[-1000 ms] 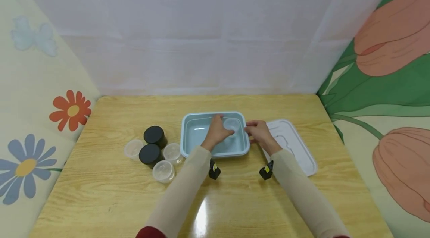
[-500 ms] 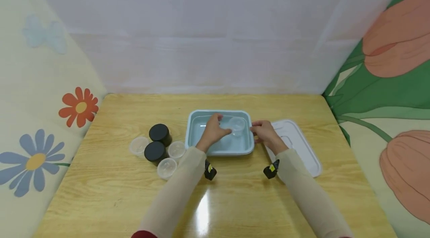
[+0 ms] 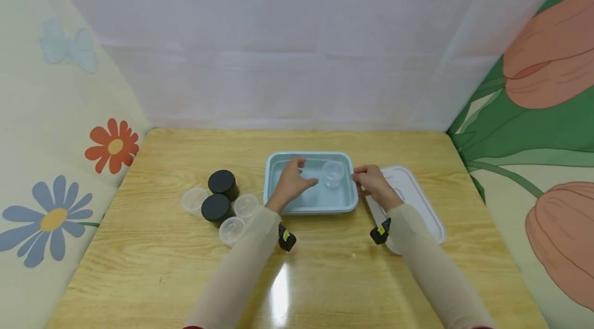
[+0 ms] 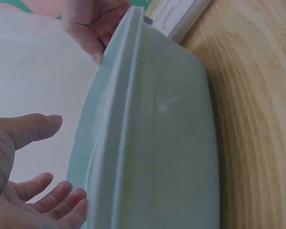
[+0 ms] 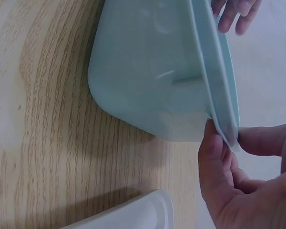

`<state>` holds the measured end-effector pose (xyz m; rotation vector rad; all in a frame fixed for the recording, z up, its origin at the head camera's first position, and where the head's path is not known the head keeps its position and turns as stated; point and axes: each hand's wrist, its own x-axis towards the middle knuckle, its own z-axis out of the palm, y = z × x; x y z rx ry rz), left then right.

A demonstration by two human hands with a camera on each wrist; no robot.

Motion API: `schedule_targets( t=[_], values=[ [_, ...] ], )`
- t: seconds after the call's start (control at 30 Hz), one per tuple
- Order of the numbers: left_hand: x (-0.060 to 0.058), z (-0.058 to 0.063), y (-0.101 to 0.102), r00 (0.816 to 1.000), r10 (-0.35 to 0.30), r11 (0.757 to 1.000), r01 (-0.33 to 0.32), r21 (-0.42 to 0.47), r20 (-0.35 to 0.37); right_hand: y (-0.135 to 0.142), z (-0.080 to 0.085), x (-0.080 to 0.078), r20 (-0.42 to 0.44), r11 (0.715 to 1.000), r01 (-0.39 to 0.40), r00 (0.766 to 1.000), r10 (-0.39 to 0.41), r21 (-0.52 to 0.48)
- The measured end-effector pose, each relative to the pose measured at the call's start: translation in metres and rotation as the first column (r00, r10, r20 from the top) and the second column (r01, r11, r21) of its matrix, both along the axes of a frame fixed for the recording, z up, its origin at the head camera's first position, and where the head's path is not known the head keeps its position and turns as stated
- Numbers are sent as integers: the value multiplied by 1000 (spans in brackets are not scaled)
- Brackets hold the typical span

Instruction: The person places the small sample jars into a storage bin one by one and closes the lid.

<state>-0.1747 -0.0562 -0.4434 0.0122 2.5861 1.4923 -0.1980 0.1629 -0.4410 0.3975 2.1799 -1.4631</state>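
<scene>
A light blue rectangular box [image 3: 311, 204] stands lidless on the wooden table. Inside it, at the right end, sits a small clear plastic cup [image 3: 333, 174]. My left hand [image 3: 292, 182] hovers over the left part of the box, thumb and fingers spread, holding nothing and apart from the cup. At the box's right end my right hand [image 3: 373, 183] pinches the rim, thumb on one side and fingers underneath, as the right wrist view shows on the rim [image 5: 219, 90].
A white lid [image 3: 417, 202] lies right of the box, partly under the right forearm. To the left are two black-lidded jars [image 3: 223, 183] and several clear cups [image 3: 232, 231]. A white cloth wall [image 3: 297, 86] closes the back.
My left hand has drawn left, away from the clear cup, and its fingers have spread. The cup stays in the box. The right hand stays at the rim while the head view shifts slightly.
</scene>
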Motion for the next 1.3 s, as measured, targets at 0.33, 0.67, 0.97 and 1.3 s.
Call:
schedule_targets(
  t=[0.33, 0.67, 0.97, 1.3],
  values=[
    [7, 12, -19, 1000, 0, 999, -1, 45, 19, 1, -2, -1, 23, 1000, 7, 1000, -7, -15],
    [18, 16, -42, 1000, 18, 997, -19, 81, 12, 0, -6, -1, 37, 1000, 4, 999, -3, -17],
    [34, 26, -69, 997, 56, 990, -63, 126, 61, 5, -7, 2, 4, 1000, -4, 1000, 4, -30],
    [47, 30, -93, 987, 121, 976, -139, 170, 109, 2, -6, 9, -88, 999, 24, 996, -28, -39]
  ],
)
